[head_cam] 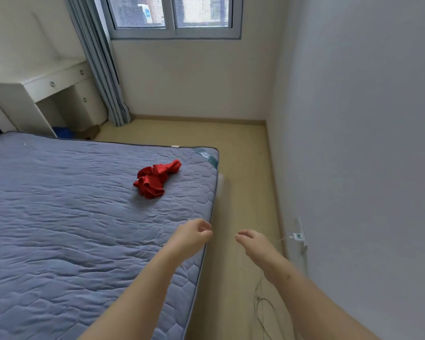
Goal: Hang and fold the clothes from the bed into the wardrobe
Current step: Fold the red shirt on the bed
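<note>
Only one garment was visible: a red garment (pixel 155 179), crumpled in a heap on the grey-blue quilted mattress (pixel 59 217), near its far right corner and just inside the edge. It touched nothing but the mattress surface.

Both forearms reached forward from the bottom of the view. Left hand (pixel 192 238): over the right edge of the mattress, fingers loosely curled, thumb close to the fingertips, nothing held. Right hand (pixel 253 244): over the beige floor (pixel 231 143) between bed and wall, fingers likewise relaxed and slightly bent, nothing held. The two hands were near each other but apart, and both were well short of the red garment.

Surroundings: a white wall (pixel 366 143) on the right carried a socket with a white plug (pixel 297 236); thin cables (pixel 263 310) lay on the floor below it. Beyond the bed stood a white desk (pixel 47 82), a grey-blue curtain (pixel 103 69) and a window (pixel 174 15).
</note>
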Tool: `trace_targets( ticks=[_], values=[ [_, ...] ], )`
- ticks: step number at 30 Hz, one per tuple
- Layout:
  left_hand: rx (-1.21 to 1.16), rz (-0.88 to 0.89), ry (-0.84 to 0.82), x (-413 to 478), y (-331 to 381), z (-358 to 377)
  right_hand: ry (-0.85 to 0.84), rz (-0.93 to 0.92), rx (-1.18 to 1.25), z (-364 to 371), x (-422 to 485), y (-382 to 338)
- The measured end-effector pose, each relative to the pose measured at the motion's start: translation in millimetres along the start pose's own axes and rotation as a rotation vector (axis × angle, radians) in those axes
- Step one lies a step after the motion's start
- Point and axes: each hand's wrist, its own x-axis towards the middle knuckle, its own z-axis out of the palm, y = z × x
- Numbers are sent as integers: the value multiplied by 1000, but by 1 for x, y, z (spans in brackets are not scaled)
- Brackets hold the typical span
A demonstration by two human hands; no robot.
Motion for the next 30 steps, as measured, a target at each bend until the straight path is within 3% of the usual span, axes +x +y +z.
trace_targets(
  ticks=[9,19,23,30],
  values=[
    [-141,-97,35,134,1,-22,-81,121,-123,-30,124,-40],
    [-248,-172,146,330,7,-103,-177,87,-179,-7,333,-151],
    [-291,-224,193,368,3,-140,-217,38,-213,15,389,-187],
    [-437,-389,433,399,-56,-189,-430,39,-391,70,462,-229]
  ],
)
